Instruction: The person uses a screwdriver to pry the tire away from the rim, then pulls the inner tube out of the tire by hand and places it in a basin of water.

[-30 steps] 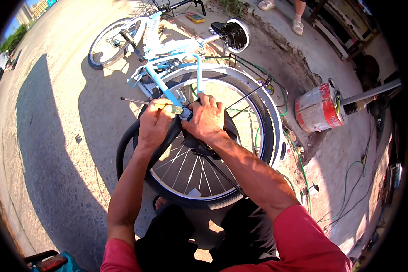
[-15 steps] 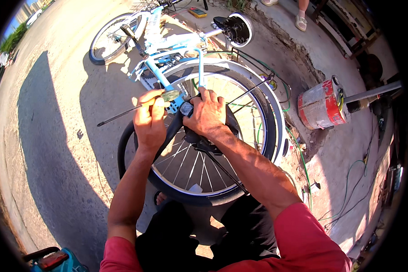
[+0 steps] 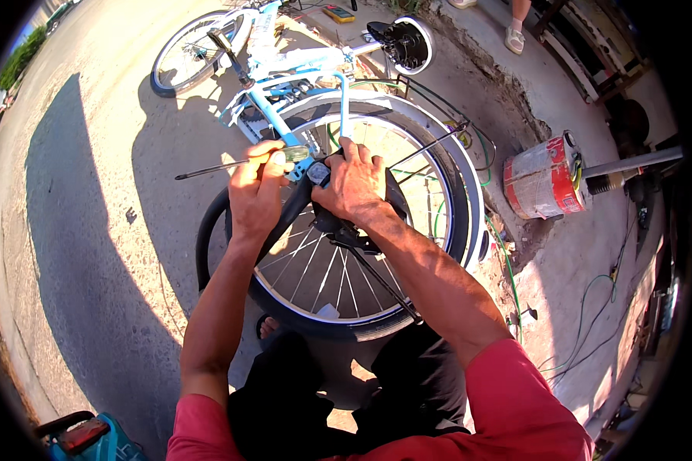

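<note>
My left hand [image 3: 255,201] is closed around a screwdriver [image 3: 294,154] with a see-through greenish handle, its long dark shaft pointing left. Fingers bent, my right hand [image 3: 354,183] grips a thick black rubber tube [image 3: 288,211] over the middle of a bicycle wheel [image 3: 351,336]. Beside the right thumb, a shiny greyish patch [image 3: 318,174] shows on the tube. The light-blue bicycle [image 3: 273,115] lies on its side, its frame just beyond both hands. My right palm and fingers hide part of the tube and the hub area.
A red and white bucket [image 3: 542,177] stands at the right with a metal bar across it. Green hose [image 3: 507,257] runs along the ground nearby. A teal tool case [image 3: 100,439] is at lower left. Another person's foot [image 3: 515,40] shows at the top, near a yellow meter [image 3: 338,13].
The screwdriver has turned in my left hand to lie nearer level, its tip higher in the picture. My right hand keeps its place on the tube. The whole view has shifted slightly.
</note>
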Tool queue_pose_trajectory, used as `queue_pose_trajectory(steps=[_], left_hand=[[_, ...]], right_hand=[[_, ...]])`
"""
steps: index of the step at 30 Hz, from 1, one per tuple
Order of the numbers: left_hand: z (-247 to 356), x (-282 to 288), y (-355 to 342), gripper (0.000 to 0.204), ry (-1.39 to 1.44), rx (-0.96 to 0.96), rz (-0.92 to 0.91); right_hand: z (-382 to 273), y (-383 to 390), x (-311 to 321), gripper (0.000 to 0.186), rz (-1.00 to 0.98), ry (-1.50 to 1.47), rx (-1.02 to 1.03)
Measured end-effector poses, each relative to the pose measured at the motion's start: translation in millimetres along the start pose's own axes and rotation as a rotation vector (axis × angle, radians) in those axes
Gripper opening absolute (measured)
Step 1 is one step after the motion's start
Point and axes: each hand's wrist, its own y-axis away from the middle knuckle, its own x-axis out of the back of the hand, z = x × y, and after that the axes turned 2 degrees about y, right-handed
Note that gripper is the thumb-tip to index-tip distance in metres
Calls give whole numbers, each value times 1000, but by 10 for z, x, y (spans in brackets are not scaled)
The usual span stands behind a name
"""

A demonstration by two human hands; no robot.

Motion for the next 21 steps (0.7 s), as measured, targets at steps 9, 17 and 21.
queue_pose_trajectory(steps=[9, 17, 21], left_hand=[[126, 30, -283, 27, -25, -59, -57], [-214, 43, -31, 25, -125, 92, -79], [244, -11, -31, 27, 1, -154, 127]], right_hand=[[-65, -98, 162, 61, 38, 18, 14], [-77, -57, -60, 60, 69, 55, 51], [-38, 6, -136, 61, 66, 39, 22]])
